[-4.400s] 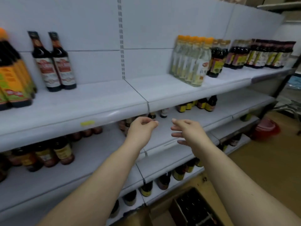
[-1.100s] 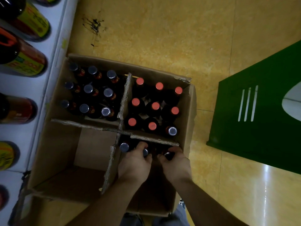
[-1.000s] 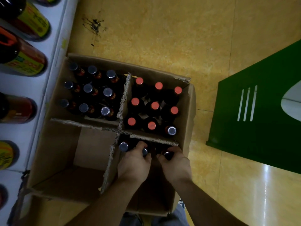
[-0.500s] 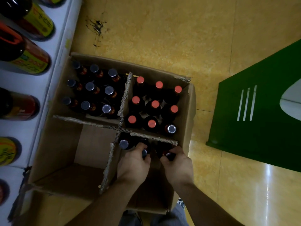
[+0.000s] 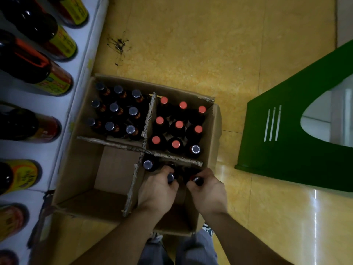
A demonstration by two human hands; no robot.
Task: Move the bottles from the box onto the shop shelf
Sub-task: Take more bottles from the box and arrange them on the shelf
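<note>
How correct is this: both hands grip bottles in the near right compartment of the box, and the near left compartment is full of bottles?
Not fully. The head view shows the near left compartment of the box holding no bottles, only bare cardboard. The rest stands: left hand and right hand each grip a bottle in the near right compartment.

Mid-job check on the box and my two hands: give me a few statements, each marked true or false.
1. Left hand grips a bottle. True.
2. Right hand is empty. False: it grips a second bottle.
3. The near-left compartment is full. False: it holds no bottles.
4. A silver cap stands among the red caps. True.
5. The box sits on the floor by the shelf. True.
</note>
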